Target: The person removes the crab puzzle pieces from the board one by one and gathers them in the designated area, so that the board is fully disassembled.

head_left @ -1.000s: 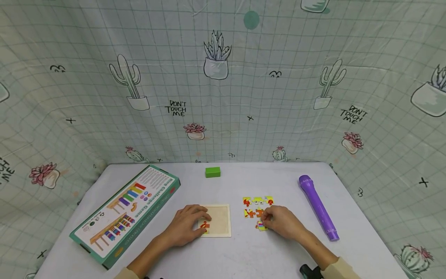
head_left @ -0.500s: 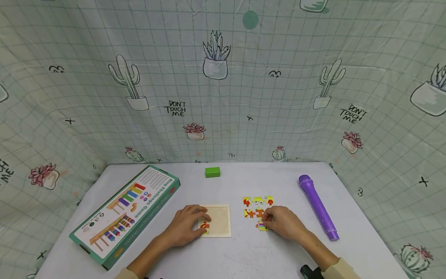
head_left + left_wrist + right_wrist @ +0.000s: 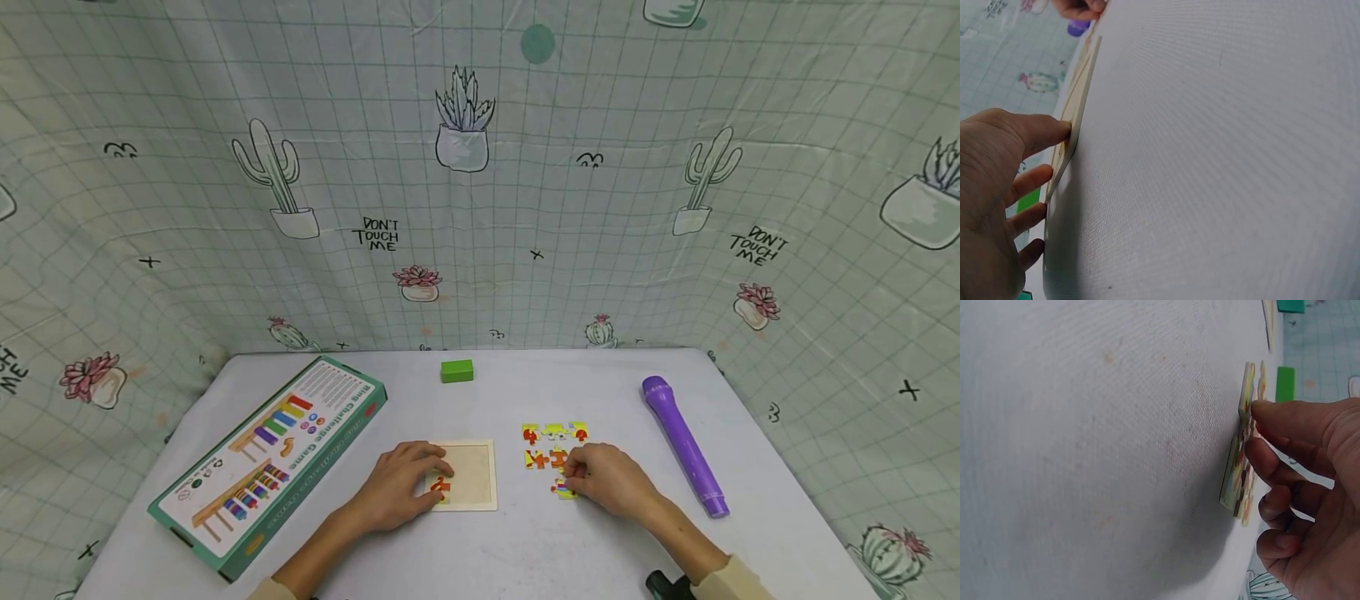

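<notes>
A shallow wooden puzzle tray [image 3: 480, 487] lies in front of the person, with a red and yellow puzzle piece [image 3: 441, 486] in its near left corner. My left hand [image 3: 401, 487] rests over the tray's left side, thumb near that corner and fingers spread along the edge. In the left wrist view, the thumb [image 3: 1047, 132] touches the tray's rim. To the right, several yellow, red and orange jigsaw pieces [image 3: 555, 432] lie in rows. My right hand [image 3: 611, 482] pinches at a multicoloured puzzle piece [image 3: 562, 488] in the nearest row. Its fingers hide part of that row.
On the left lies a long green game box [image 3: 270, 467]. A green block [image 3: 457, 371] is at the back, and a purple tube-shaped stick [image 3: 686, 446] lies on the right. A dark object [image 3: 667, 585] shows beneath the right forearm. Patterned cloth surrounds the white table.
My right hand's fingertips have shifted slightly at the nearest row, and the piece under them has moved a little. My left hand stays on the tray.
</notes>
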A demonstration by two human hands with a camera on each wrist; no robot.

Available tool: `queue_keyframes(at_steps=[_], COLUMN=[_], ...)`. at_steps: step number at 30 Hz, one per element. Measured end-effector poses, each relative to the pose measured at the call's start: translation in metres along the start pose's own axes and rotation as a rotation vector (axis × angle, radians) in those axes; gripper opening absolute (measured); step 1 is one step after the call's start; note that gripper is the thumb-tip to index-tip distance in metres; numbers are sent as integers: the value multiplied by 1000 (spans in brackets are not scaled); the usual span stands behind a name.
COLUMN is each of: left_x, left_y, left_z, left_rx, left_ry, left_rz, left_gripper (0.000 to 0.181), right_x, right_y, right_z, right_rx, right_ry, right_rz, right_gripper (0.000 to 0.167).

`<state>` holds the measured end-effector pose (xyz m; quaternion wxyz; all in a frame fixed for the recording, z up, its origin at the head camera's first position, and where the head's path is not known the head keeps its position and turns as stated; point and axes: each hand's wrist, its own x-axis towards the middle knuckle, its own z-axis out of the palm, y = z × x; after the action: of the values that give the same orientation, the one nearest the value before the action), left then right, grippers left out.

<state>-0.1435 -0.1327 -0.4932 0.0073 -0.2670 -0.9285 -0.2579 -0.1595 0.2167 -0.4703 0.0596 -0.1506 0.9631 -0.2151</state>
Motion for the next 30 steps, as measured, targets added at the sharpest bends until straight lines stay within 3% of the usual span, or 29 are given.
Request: queue_keyframes(at_steps=[9, 22, 30], left_x=[-1, -3, -3], left_y=[0, -3, -5], left_z=[0, -1, -3], left_rx=[2, -15, -40], left_ry=[1, -55, -105], left_rz=[1, -15, -8], left_gripper=[23, 32, 41], right_x=[11, 27, 35], right_y=[-14, -62, -94], right_z=[14, 36, 50], right_rx=[34, 67, 22], right_ry=[21, -46, -82], right_rz=[-77, -233, -345], right_gripper=[11, 6, 19])
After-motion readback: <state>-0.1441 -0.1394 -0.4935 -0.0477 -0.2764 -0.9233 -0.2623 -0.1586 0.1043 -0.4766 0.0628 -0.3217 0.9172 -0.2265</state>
